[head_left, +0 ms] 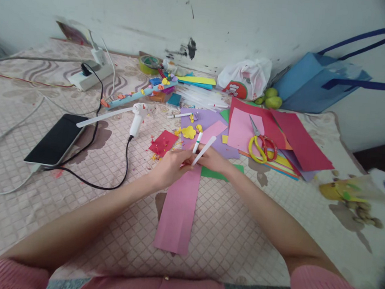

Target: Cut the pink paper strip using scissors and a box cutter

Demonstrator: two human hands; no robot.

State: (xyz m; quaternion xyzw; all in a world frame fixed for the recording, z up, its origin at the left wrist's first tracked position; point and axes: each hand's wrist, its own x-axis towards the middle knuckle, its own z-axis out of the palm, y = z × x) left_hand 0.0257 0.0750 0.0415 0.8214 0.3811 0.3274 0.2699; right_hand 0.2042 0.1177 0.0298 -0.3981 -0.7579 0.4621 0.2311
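My left hand (172,166) is closed, thumb and fingers pinched on a translucent white glue stick (206,149) that slants up to the right. Beside it a white pen-like stick with a green band (198,141) stands up between the hands; which hand grips it I cannot tell. My right hand (214,159) meets the left, its fingers curled and partly hidden behind the sticks. Under both hands a long pink paper strip (177,215) runs toward my body. Green paper (222,172) lies by my right wrist.
Left are a hot glue gun (135,123), a black-screened tablet (56,140), cables and a power strip (98,76). Red-yellow scissors (262,146) rest on coloured papers (303,139). Behind stand a blue bag (316,81) and white plastic bag (248,77). A cup (361,190) lies right.
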